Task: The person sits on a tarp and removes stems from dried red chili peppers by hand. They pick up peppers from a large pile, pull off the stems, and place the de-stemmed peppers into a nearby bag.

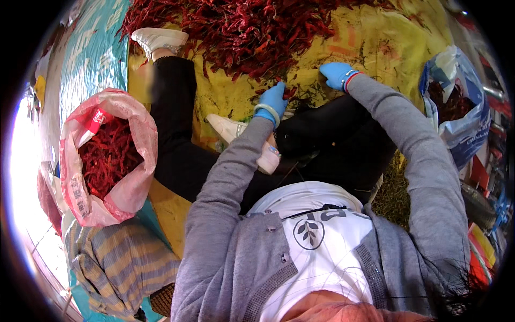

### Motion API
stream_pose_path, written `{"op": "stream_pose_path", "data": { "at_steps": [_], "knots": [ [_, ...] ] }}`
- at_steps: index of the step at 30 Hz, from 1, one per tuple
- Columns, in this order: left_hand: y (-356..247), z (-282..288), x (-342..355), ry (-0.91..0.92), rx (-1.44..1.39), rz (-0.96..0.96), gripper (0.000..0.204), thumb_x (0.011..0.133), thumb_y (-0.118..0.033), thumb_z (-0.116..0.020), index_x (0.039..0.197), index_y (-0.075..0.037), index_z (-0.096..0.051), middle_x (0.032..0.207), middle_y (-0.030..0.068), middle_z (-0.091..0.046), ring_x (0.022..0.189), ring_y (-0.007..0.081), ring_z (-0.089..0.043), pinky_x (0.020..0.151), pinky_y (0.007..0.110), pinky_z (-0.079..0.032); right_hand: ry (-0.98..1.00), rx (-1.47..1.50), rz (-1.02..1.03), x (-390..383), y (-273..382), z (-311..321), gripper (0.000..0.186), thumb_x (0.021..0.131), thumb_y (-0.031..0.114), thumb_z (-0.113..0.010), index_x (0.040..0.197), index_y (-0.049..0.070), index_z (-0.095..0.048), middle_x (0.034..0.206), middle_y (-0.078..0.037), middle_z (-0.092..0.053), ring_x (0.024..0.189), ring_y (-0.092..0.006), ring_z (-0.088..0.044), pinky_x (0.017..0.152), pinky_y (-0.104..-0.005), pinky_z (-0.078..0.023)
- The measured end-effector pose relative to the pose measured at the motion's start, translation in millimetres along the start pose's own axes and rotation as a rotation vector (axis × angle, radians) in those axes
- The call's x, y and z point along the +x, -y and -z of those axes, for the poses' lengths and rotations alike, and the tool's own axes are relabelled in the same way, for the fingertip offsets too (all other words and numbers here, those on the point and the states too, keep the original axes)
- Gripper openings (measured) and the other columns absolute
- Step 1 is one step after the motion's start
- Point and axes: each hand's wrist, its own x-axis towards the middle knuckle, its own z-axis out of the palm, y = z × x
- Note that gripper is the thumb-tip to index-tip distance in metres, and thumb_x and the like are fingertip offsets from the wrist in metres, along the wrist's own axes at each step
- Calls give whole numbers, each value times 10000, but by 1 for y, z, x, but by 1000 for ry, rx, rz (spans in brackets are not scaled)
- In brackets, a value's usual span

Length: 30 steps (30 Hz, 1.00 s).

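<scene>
My left hand [272,102], in a blue glove with a pale bangle at the wrist, is closed at the near edge of a big heap of dried red chilies [241,37]. A dried chili [290,92] sticks out beside its fingers. To the right, my right hand [336,75], also blue-gloved, is curled low over the yellow sheet [370,48]. Its fingertips are turned away, and whatever they hold is hidden. Dark stems and scraps [307,97] lie between the two hands.
On the left stands a pink-white sack [145,134] of red chilies, by a striped cloth bundle [123,263]. A blue-white bag [466,134] with darker chilies stands at the right. Green stems [391,198] are piled by my thigh. My outstretched leg [174,107] borders the heap.
</scene>
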Motion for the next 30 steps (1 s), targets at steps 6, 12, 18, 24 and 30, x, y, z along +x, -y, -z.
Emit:
{"op": "stream_pose_path", "data": {
  "at_steps": [6, 12, 18, 24, 30],
  "knots": [
    [17, -1, -6, -150, -101, -63, 245, 829, -108, -629, 1037, 2, -562, 942, 136, -629, 789, 246, -597, 711, 362, -489, -233, 85, -4, 1, 5, 9, 182, 802, 84, -524, 977, 38, -541, 942, -186, -596, 863, -351, -586, 723, -452, -475],
    [44, 31, -14, -313, -902, -73, 214, 824, -104, -655, 974, 27, -577, 833, 27, -602, 732, 94, -528, 670, 265, -465, -252, 330, 428, -5, 72, -15, 253, 798, 97, -539, 1035, 36, -478, 830, -209, -586, 778, -372, -583, 670, -438, -470],
    [47, 31, -23, -375, -635, -12, 184, 810, -86, -651, 960, 5, -595, 798, 60, -614, 722, 104, -546, 656, 263, -464, -181, -26, 162, 7, 82, -29, 413, 813, 131, -553, 1184, 13, -417, 840, -218, -608, 783, -379, -606, 647, -447, -482],
    [5, -2, -5, -138, 137, 91, 296, 773, -185, -656, 989, 8, -594, 948, 188, -628, 876, 371, -591, 739, 432, -477, -163, -134, 168, 7, 98, -24, 371, 877, 76, -449, 1239, -1, -429, 835, -198, -620, 772, -354, -620, 612, -437, -509],
    [28, -4, -17, -325, -647, 20, 206, 797, -159, -663, 920, -18, -576, 784, 101, -603, 734, 201, -581, 621, 342, -472, -411, 253, 91, 5, 84, -12, 168, 818, 146, -522, 942, 37, -550, 793, -176, -621, 715, -341, -595, 631, -417, -472]
  ]
}}
